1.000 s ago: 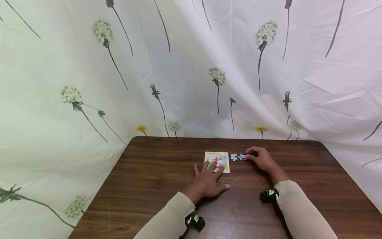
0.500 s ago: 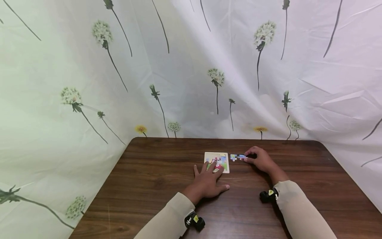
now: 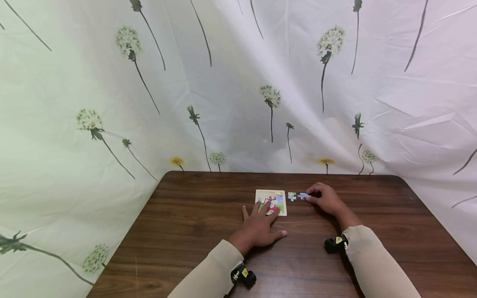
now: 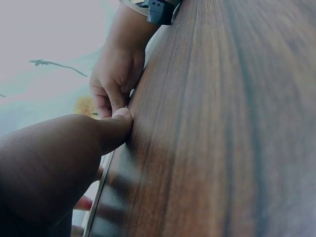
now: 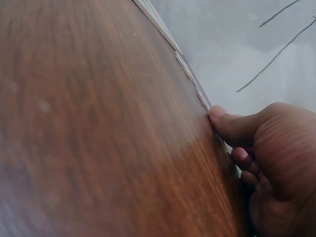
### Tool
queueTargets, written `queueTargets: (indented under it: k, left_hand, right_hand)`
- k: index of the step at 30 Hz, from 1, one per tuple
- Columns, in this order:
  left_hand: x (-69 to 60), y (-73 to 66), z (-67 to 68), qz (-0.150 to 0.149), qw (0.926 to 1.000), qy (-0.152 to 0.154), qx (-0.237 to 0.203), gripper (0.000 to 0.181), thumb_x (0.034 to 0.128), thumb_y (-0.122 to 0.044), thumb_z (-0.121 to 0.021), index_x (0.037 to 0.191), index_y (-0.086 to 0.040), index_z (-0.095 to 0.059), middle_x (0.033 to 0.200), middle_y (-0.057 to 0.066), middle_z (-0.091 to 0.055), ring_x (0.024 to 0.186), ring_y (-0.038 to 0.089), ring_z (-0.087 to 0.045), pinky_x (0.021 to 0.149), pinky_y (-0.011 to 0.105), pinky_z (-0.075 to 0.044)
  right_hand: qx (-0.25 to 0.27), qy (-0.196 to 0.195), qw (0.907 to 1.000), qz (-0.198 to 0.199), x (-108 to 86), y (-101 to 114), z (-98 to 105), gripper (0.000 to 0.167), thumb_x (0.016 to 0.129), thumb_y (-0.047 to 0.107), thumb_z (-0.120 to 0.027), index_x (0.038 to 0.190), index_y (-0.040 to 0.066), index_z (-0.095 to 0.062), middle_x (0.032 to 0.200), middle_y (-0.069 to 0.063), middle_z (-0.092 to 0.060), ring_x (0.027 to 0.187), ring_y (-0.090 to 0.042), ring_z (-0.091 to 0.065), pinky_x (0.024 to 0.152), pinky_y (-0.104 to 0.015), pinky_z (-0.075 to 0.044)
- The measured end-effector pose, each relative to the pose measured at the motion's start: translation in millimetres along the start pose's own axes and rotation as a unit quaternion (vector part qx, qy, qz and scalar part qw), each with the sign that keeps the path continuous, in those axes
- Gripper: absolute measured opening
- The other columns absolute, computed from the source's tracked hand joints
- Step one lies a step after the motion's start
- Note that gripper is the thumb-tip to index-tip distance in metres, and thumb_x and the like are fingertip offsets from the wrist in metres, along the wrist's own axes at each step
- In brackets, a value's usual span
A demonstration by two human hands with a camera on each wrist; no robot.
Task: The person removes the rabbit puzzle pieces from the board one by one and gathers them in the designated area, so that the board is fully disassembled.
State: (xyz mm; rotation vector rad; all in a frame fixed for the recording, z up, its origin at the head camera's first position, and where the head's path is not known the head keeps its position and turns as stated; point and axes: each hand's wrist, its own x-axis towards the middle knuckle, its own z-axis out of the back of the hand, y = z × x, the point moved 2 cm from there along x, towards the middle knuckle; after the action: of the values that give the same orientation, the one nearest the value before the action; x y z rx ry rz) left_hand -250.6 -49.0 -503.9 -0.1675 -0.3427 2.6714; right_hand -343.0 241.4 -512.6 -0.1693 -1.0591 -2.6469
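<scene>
Spread fingers of my left hand [image 3: 258, 227] rest on a small square puzzle board [image 3: 283, 210] with a cartoon picture, covering its lower part. To the right of the board lies a jigsaw piece [image 3: 292, 196], flat on the table. A second jigsaw piece [image 3: 302, 195], bluish with some pink, lies just right of it; the head view shows them very close, and I cannot tell if they touch. Thumb and index finger of my right hand [image 3: 328, 202] pinch this second piece at its right end. In the right wrist view the right thumb [image 5: 218, 114] is at the pieces' thin edge.
A dark wood-grain table [image 3: 186, 231] carries everything. Behind it hangs a white curtain [image 3: 238, 103] printed with dandelions. A small black camera is strapped to each wrist, the left one [image 3: 244, 275] and the right one [image 3: 335, 243].
My right thumb and fingertips have shifted slightly on the second jigsaw piece. The left hand and the board stay in place.
</scene>
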Motion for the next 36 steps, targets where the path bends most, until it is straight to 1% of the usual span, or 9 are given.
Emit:
queueTargets:
  k: [6,9,14,19,21,24,30,33,36]
  left_hand:
    - [0.3,-0.5,0.6,0.0,1.0,0.002,0.0,0.08,0.1019,-0.078,-0.053,0.169,-0.036,-0.044,0.183,0.004,-0.026,0.17,0.04,-0.021,0.126,0.084,-0.012]
    - [0.9,-0.3,0.8,-0.001,1.0,0.002,0.001,0.079,0.1019,-0.078,-0.053,0.169,-0.036,-0.044,0.183,0.004,-0.025,0.17,0.04,-0.021,0.126,0.084,-0.012]
    - [1.4,0.0,1.1,-0.001,1.0,0.001,0.003,0.08,0.1017,-0.078,-0.053,0.169,-0.036,-0.044,0.183,0.004,-0.025,0.17,0.04,-0.021,0.126,0.084,-0.013]
    - [1.1,0.3,1.6,0.002,1.0,0.002,-0.001,0.08,0.1012,-0.078,-0.053,0.168,-0.036,-0.045,0.183,0.004,-0.026,0.17,0.041,-0.021,0.126,0.084,-0.012]
    - [1.1,0.5,1.8,0.003,1.0,0.002,-0.003,0.08,0.101,-0.078,-0.054,0.168,-0.035,-0.045,0.183,0.004,-0.026,0.17,0.041,-0.021,0.126,0.084,-0.012]
    - [1.1,0.7,1.6,0.003,1.0,0.004,-0.005,0.08,0.101,-0.079,-0.053,0.168,-0.035,-0.045,0.183,0.004,-0.026,0.17,0.04,-0.021,0.126,0.084,-0.012]
    - [0.7,0.6,1.6,0.003,1.0,0.005,-0.004,0.08,0.101,-0.079,-0.054,0.168,-0.035,-0.045,0.183,0.005,-0.027,0.17,0.04,-0.021,0.126,0.084,-0.012]
    - [0.4,-0.1,2.3,0.002,1.0,0.004,-0.001,0.08,0.101,-0.079,-0.053,0.168,-0.035,-0.045,0.183,0.005,-0.027,0.17,0.04,-0.022,0.126,0.084,-0.012]
    - [0.0,-0.8,3.0,0.001,1.0,0.004,0.0,0.08,0.1009,-0.079,-0.054,0.168,-0.035,-0.045,0.183,0.005,-0.027,0.169,0.041,-0.022,0.126,0.084,-0.013]
  right_hand:
    - [0.0,-0.003,1.0,-0.005,1.6,-3.3,0.0,0.015,0.1,0.012,-0.081,0.112,0.003,-0.08,0.115,-0.015,-0.073,0.113,-0.036,-0.068,0.102,-0.056,-0.053]
    - [0.004,-0.006,0.9999,-0.01,1.9,-3.1,0.4,0.017,0.101,0.013,-0.08,0.114,0.003,-0.08,0.116,-0.015,-0.074,0.112,-0.034,-0.068,0.099,-0.052,-0.053]
    - [0.03,-0.012,0.9993,-0.021,2.2,-0.3,1.5,0.019,0.102,0.012,-0.078,0.117,0.001,-0.078,0.117,-0.018,-0.074,0.109,-0.032,-0.068,0.096,-0.047,-0.054]
    - [0.045,-0.022,0.9986,-0.017,3.9,3.2,0.7,0.019,0.102,0.01,-0.078,0.118,0.0,-0.077,0.115,-0.018,-0.074,0.106,-0.028,-0.069,0.093,-0.041,-0.054]
    - [0.048,-0.029,0.9983,-0.011,4.6,5.0,0.0,0.019,0.101,0.01,-0.079,0.117,-0.001,-0.077,0.114,-0.018,-0.074,0.105,-0.029,-0.069,0.093,-0.042,-0.054]
    - [0.046,-0.037,0.9983,-0.001,5.8,7.9,-1.8,0.018,0.1,0.01,-0.08,0.115,-0.001,-0.078,0.115,-0.019,-0.074,0.107,-0.033,-0.068,0.094,-0.046,-0.054]
    - [0.032,-0.043,0.9984,0.017,10.6,12.9,-8.3,0.016,0.1,0.01,-0.081,0.113,0.001,-0.079,0.117,-0.019,-0.074,0.116,-0.039,-0.066,0.102,-0.055,-0.05]
    - [0.027,-0.044,0.9983,0.029,13.3,16.4,-11.4,0.016,0.099,0.01,-0.082,0.112,0.001,-0.08,0.116,-0.019,-0.075,0.116,-0.04,-0.066,0.104,-0.056,-0.05]
    - [0.017,-0.042,0.9985,0.03,15.2,19.1,-13.9,0.016,0.098,0.011,-0.082,0.111,0.002,-0.081,0.117,-0.018,-0.076,0.117,-0.039,-0.066,0.104,-0.055,-0.049]
